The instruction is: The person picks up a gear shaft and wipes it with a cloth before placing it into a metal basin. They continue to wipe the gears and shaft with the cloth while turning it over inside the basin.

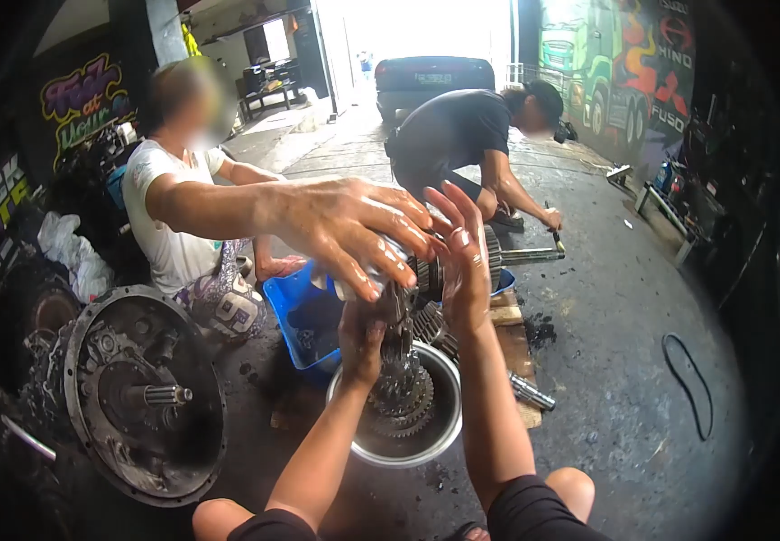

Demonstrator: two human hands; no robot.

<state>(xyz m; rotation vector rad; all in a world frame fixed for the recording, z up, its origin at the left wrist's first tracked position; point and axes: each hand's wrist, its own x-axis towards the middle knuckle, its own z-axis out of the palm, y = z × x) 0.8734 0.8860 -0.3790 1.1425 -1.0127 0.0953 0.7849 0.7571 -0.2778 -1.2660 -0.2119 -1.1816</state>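
My left hand [363, 332] is closed around an oily gear shaft [401, 389] that stands upright in a steel bowl [367, 444] on the floor. My right hand [464, 261] is flat, fingers spread, pressed against a second gear cluster [498, 255] held level above the bowl; its shaft end points right. A co-worker's wet hand [354, 227] reaches in from the left and covers the top of that cluster, just above my left hand. Where the two gear sets meet is hidden by the hands.
A blue tub [293, 311] sits behind the bowl, a wooden board [509, 317] to its right. A round bell housing [142, 397] leans at the left. The seated co-worker [169, 230] is behind it. Another person [462, 131] bends over farther back. A black cable loop [689, 379] lies at right.
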